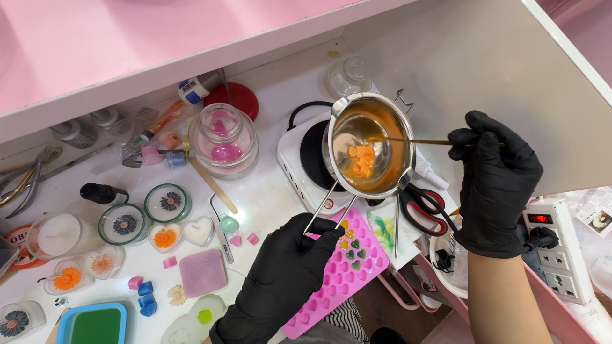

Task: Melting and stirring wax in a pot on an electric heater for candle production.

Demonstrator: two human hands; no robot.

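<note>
My left hand (280, 274), in a black glove, grips the wire handle of a small steel melting pot (368, 145) tilted above a white electric hot plate (305, 164). Orange chunks (360, 159) lie in melted orange liquid inside the pot. My right hand (494, 181), also gloved in black, holds a thin stick (414, 141) whose tip reaches into the pot. Under my left hand lies a pink heart-cavity silicone mould (341, 271) with a few filled hearts.
Red-handled scissors (421, 207) lie beside the hot plate. A glass jar with pink contents (223, 140), heart and round candles with flowers (143, 220), a pink wax block (203, 272) and pliers (25, 181) crowd the white table. A power strip (558, 251) sits at right.
</note>
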